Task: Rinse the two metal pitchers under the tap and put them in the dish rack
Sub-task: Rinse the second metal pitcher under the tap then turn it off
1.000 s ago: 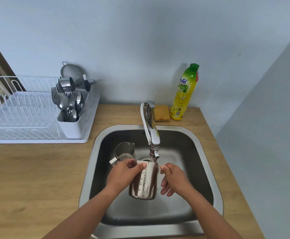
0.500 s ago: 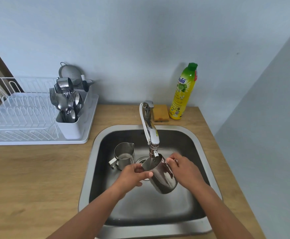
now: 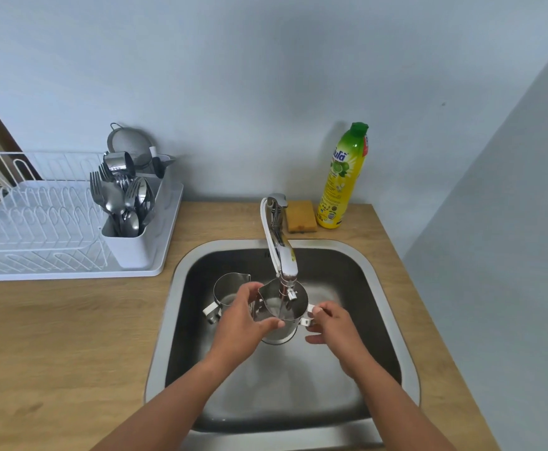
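One shiny metal pitcher (image 3: 282,315) is held upright over the sink (image 3: 181,297), its mouth right under the tap (image 3: 280,252), and a thin stream of water runs into it. My left hand (image 3: 243,320) wraps its left side. My right hand (image 3: 333,323) pinches its handle on the right. The second metal pitcher (image 3: 228,288) stands upright on the sink floor just left of the first, its handle pointing toward me, partly hidden by my left hand. The white dish rack (image 3: 38,229) sits on the counter at the left.
A white cutlery holder (image 3: 129,245) full of forks and spoons stands at the rack's right end, with a small metal cup and a strainer behind it. A yellow sponge (image 3: 301,216) and a yellow dish-soap bottle (image 3: 344,177) stand behind the sink. A wall is close on the right.
The held pitcher went from tipped over, mouth down and away, to upright under the tap. My right hand shifted from its body to its handle.
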`<act>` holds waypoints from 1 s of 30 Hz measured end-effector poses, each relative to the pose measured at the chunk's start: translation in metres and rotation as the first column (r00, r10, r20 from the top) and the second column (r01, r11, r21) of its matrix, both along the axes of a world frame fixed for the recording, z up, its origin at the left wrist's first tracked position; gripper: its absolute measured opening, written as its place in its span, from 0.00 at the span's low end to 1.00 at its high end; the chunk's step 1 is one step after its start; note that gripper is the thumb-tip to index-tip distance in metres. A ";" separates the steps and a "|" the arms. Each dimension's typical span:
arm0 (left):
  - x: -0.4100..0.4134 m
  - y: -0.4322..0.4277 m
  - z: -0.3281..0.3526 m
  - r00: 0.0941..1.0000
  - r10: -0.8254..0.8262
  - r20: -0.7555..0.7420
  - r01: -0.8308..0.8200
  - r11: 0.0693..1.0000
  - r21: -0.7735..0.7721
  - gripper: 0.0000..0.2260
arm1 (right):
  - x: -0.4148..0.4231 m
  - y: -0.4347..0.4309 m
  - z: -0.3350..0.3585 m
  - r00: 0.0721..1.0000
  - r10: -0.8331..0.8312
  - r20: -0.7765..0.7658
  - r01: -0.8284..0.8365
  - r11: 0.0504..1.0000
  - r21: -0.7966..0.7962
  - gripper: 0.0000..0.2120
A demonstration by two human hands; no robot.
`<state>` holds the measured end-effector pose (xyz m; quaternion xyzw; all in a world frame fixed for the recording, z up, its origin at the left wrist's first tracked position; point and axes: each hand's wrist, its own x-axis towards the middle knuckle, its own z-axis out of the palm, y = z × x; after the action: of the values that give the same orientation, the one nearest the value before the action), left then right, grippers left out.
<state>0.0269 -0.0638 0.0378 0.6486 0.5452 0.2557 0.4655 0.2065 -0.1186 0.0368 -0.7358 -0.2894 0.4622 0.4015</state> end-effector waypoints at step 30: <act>0.003 -0.011 0.005 0.973 -0.030 0.230 0.124 0.907 -0.403 0.17 | 0.016 -0.016 0.029 0.815 0.275 0.509 -0.204 0.960 -0.192 0.11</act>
<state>0.0304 -0.0744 0.0425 0.5240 0.5062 0.1852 0.6595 0.2225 -0.1344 0.0661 -0.8165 -0.4492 0.3052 0.1960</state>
